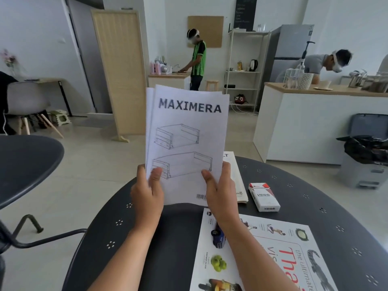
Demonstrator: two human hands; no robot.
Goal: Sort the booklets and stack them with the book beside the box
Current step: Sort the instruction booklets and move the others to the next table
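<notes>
I hold a small bundle of white booklets point(186, 131) upright above the dark round table point(294, 198); the front one reads MAXIMERA with two drawer drawings. My left hand point(147, 194) grips the bundle's lower left edge, and my right hand point(220, 190) grips its lower right edge. Another booklet point(238, 181) lies flat on the table behind my right hand, mostly hidden. A small white and red box point(264, 196) marked VESS lies to its right. A large picture book point(273, 255) lies flat at the near right, partly under my right forearm.
A second dark table point(25, 164) stands at the left with a black chair frame point(27, 232) below it. A grey bin point(365, 152) with a black bag stands at the right by a white counter point(315, 122). Two persons work in the background kitchen.
</notes>
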